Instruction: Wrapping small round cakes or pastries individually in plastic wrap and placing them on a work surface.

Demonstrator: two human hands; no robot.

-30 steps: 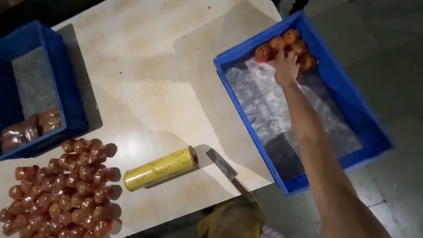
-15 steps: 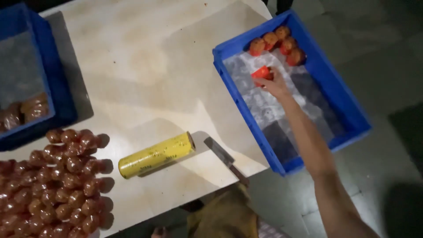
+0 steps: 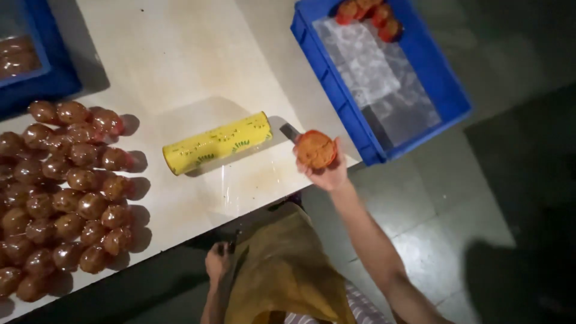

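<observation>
While the right hand (image 3: 326, 171) is reaching out over the front edge of the pale table (image 3: 174, 66), its fingers are closing around a round orange-red piece (image 3: 314, 149) and are holding it up from below. The piece is sitting in the fingertips, just in front of the near corner of the blue crate (image 3: 444, 90) on the right, and it is not touching the crate. Just behind the piece, the end of a grey blade (image 3: 289, 132) is showing on the table, with the rest hidden by the hand.

The left hand (image 3: 218, 263) is hanging low beside a yellow-brown cloth (image 3: 282, 270) at the person's body, under the table edge. It is dark there, so I cannot tell if this hand is open or gripping something.

A yellow roll (image 3: 217, 143) with a green pattern is lying on its side on the table, near the held piece but apart from it. A clear sheet from it is spreading on the table in front of the roll. To the left, many glossy brown-red wrapped pieces (image 3: 60, 192) are lying close together in a big group. The crate on the right is lined with a clear sheet, and a few orange-red pieces (image 3: 369, 12) are resting in its far corner. Another blue crate (image 3: 36, 66) is standing at the far left with some wrapped pieces inside it.
</observation>
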